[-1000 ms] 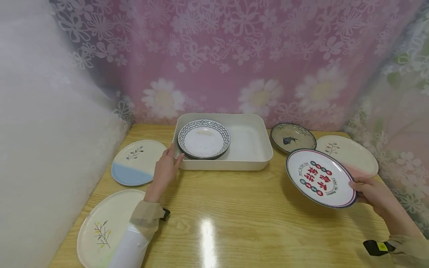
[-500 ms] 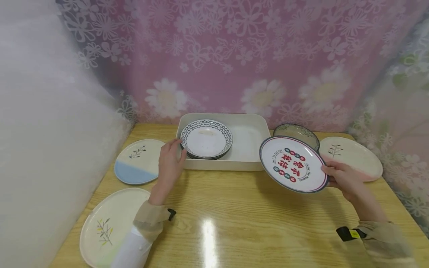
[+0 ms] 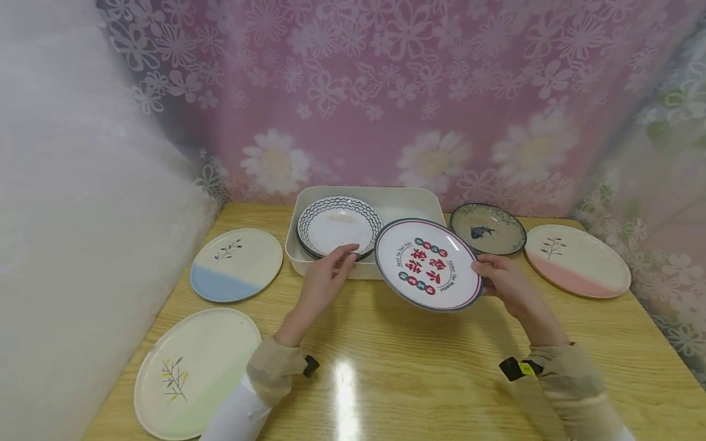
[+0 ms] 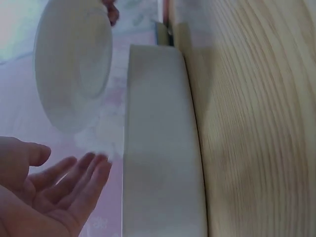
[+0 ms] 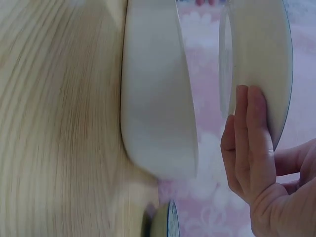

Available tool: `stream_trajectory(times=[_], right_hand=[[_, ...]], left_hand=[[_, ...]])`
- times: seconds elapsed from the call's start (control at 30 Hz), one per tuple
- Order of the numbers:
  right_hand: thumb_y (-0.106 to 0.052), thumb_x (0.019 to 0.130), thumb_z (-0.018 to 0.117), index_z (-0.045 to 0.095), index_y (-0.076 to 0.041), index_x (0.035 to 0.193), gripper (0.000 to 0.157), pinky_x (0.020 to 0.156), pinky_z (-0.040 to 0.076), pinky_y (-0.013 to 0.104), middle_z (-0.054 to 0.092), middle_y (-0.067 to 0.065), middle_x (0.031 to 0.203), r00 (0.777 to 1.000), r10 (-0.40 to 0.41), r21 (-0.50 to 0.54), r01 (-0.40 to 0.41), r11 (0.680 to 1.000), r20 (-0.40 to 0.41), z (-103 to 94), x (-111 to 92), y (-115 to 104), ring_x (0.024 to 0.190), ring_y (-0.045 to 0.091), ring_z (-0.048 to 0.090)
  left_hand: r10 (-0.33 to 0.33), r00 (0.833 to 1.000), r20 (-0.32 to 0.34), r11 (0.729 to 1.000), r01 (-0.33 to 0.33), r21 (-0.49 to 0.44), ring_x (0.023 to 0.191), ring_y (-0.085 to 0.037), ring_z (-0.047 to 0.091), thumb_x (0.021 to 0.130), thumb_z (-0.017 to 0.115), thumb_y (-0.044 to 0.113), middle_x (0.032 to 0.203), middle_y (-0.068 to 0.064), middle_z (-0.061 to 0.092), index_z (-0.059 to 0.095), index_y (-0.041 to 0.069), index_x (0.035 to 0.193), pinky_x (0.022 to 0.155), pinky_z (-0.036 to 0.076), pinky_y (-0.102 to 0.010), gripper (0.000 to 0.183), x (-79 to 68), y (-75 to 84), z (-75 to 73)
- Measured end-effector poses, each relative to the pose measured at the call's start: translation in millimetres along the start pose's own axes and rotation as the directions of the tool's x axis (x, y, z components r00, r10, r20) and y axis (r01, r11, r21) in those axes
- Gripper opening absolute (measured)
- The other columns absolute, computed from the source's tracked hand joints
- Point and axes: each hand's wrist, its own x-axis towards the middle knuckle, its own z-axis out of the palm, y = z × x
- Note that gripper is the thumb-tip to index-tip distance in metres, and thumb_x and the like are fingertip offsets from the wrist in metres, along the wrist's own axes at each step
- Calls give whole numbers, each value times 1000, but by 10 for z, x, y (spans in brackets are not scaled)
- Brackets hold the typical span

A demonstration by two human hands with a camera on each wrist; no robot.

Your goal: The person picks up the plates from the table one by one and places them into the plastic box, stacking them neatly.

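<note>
A white plate (image 3: 397,269) with red and teal lettering and a dark blue rim hangs tilted above the table, in front of the white bin. My right hand (image 3: 504,283) pinches its right edge, thumb on top; in the right wrist view the fingers (image 5: 256,128) lie along the underside. My left hand (image 3: 325,282) hovers at the bin's front edge with relaxed fingers, apart from the plate's left side. Behind it, a bowl (image 3: 336,229) with a black wavy border sits on a dark-rimmed dish in the left part of the white bin (image 3: 309,268).
A beige fish-pattern plate (image 3: 499,236) stands right of the bin, beside a pink-edged plate (image 3: 579,263). On the left lie a blue-edged plate (image 3: 228,278) and a larger green-edged plate (image 3: 204,367). A floral curtain (image 3: 353,92) hangs behind the table.
My right hand has carried the lettered plate leftward, from beside the pink-edged plate to the bin's front. My left hand has moved right, from the bin's left corner toward the plate.
</note>
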Motion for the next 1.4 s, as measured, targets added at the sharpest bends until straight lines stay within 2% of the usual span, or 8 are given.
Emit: stream_trajectory(times=[0.07, 0.17, 0.23, 0.33, 0.57, 0.73, 1.03, 1.4], right_hand=[[-14, 110, 40, 37, 23, 135, 44, 64, 57, 21, 64, -10, 83, 1000, -16, 12, 15, 1000, 18, 92, 24, -20, 69, 2, 63], [-12, 110, 39, 37, 23, 136, 43, 64, 57, 22, 64, -7, 84, 999, -28, 15, 27, 1000, 43, 201, 50, -38, 70, 3, 64], [-12, 110, 40, 39, 21, 136, 42, 64, 57, 23, 64, -6, 86, 999, -21, -6, 21, 1000, 46, 257, 61, -38, 71, 4, 64], [-14, 109, 42, 42, 17, 134, 40, 64, 57, 24, 65, -3, 88, 999, -5, -35, 7, 999, 39, 327, 75, -31, 73, 6, 64], [-13, 108, 45, 44, 15, 130, 35, 63, 58, 25, 66, 2, 90, 999, -21, -69, 23, 997, 28, 417, 42, -40, 73, 8, 63], [-12, 108, 46, 45, 15, 128, 34, 64, 58, 25, 66, 4, 90, 999, -38, -84, 40, 996, 32, 445, 18, -62, 74, 9, 63], [-14, 108, 46, 44, 14, 131, 37, 65, 57, 25, 65, 3, 92, 999, -5, -70, 7, 998, 37, 466, 11, -45, 76, 9, 63], [-36, 110, 44, 42, 8, 143, 55, 67, 62, 33, 61, 7, 97, 999, -26, -72, 28, 997, 30, 421, 50, -34, 79, 14, 66]], left_hand=[[-75, 994, 79, 981, 88, -174, 98, -31, 74, 109, 48, 26, 117, -17, 73, 62, 3, 136, 77, 62, -39, 38, -7, 25, 36], [-184, 970, 160, 904, 231, -359, 93, -32, 74, 111, 43, 29, 112, -21, 71, 61, -1, 135, 73, 63, -42, 42, -27, 53, 69], [-221, 958, 181, 866, 278, -415, 86, -30, 75, 111, 43, 28, 106, -23, 70, 61, -5, 133, 73, 63, -44, 44, -45, 56, 72], [-239, 949, 204, 843, 307, -443, 74, -19, 73, 110, 45, 23, 96, -21, 69, 61, -9, 127, 72, 63, -44, 40, -76, 30, 56], [-274, 934, 230, 826, 350, -441, 66, -10, 69, 106, 49, 5, 93, -23, 71, 59, -12, 128, 68, 63, -35, 30, -150, -6, 5], [-299, 926, 232, 810, 374, -451, 64, -9, 67, 105, 50, 4, 102, -30, 71, 53, -12, 136, 65, 62, -28, 35, -171, 12, -18], [-296, 923, 246, 808, 379, -451, 64, -10, 67, 105, 49, 4, 98, -28, 71, 54, -13, 135, 63, 61, -27, 35, -175, 2, -41], [-354, 908, 226, 750, 420, -511, 63, -12, 67, 105, 49, 6, 88, -13, 72, 54, -11, 135, 63, 61, -27, 35, -104, -18, -89]])
